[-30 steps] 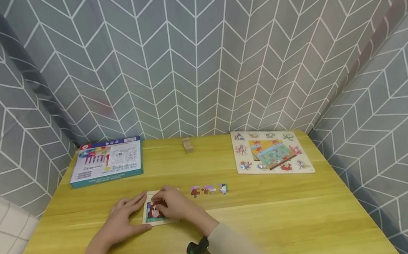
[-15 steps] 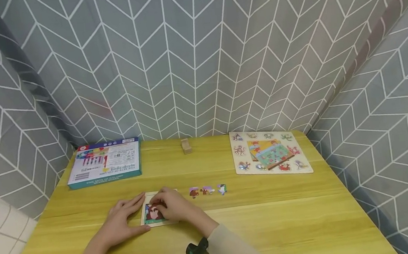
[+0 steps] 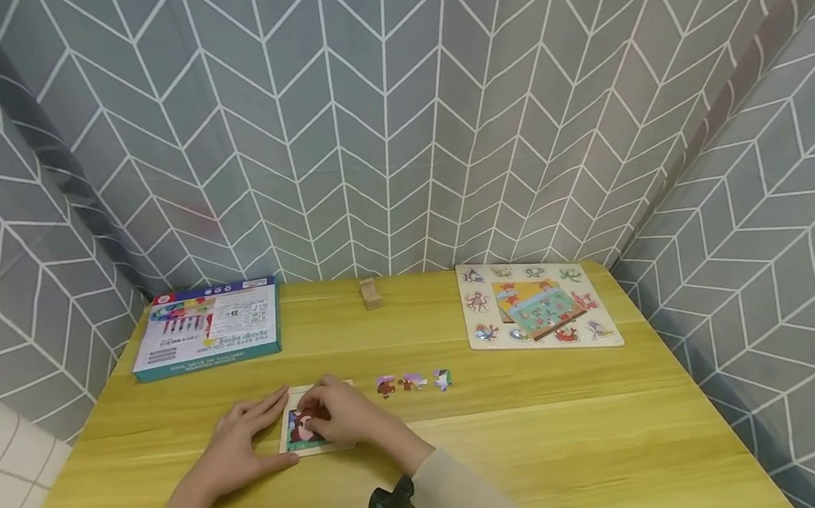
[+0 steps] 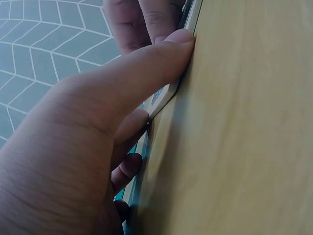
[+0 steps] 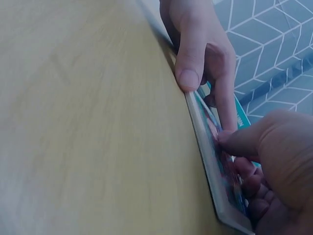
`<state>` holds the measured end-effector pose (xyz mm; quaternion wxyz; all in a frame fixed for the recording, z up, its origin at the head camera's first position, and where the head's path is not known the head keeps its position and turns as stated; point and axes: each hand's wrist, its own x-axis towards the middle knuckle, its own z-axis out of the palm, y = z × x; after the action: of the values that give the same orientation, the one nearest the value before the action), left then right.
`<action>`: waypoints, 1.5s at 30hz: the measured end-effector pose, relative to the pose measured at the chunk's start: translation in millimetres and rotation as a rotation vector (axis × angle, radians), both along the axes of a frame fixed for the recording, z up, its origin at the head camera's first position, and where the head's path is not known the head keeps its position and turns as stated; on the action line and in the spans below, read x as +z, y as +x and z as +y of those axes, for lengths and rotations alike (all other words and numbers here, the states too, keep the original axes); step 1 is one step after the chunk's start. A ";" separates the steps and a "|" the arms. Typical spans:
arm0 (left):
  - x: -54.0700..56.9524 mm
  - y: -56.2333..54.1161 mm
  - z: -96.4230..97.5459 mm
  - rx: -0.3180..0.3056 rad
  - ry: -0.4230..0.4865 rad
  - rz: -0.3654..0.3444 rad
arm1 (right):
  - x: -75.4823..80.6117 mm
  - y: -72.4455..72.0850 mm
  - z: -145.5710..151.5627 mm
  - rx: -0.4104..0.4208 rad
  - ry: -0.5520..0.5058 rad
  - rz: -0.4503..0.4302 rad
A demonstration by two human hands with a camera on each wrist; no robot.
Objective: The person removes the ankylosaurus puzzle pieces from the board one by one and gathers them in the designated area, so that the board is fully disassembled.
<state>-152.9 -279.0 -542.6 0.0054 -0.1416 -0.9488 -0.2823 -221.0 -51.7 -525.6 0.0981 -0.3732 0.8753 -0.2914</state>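
Note:
A small wooden jigsaw puzzle tray (image 3: 356,437) lies on the table, with a brown and pink picture partly filling it. My left hand (image 3: 237,448) grips its left end, thumb at the near edge and fingers at the far edge. Curled over the picture, my right hand (image 3: 342,412) pinches a puzzle piece (image 3: 311,424) with thumb and fingertips and covers the tray's right part. In the right wrist view, the right thumb (image 5: 239,141) touches the picture's surface. To the right of the tray lie three loose puzzle pieces (image 3: 410,382) in a row.
At the back left lies a flat cardboard box (image 3: 208,327). A small wooden block (image 3: 370,293) stands at the back middle. A pale board with animal pictures (image 3: 477,338) lies at the back right, bearing two colourful puzzle boards (image 3: 546,311). Patterned curtain (image 3: 363,125) encloses the table.
My right thumb and fingers have shifted slightly over the picture. The left hand keeps its hold on the tray. The whole head view has drifted a little.

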 end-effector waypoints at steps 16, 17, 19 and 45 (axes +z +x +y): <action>0.8 3.1 0.5 0.010 0.019 -0.010 | 2.1 -1.8 -2.9 0.006 0.068 -0.017; 1.1 3.2 0.6 0.009 0.020 -0.010 | 2.3 -2.6 -3.1 0.010 0.074 -0.021; 1.3 3.2 1.0 0.006 0.018 -0.009 | 2.1 -3.8 -3.5 0.011 0.075 -0.030; 1.7 1.8 1.3 0.012 0.014 -0.017 | 3.7 -9.1 3.1 0.113 0.021 -0.011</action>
<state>-151.0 -277.8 -540.9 0.0001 -0.1335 -0.9477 -0.2900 -230.0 -48.6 -521.9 0.1232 -0.4195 0.8553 -0.2780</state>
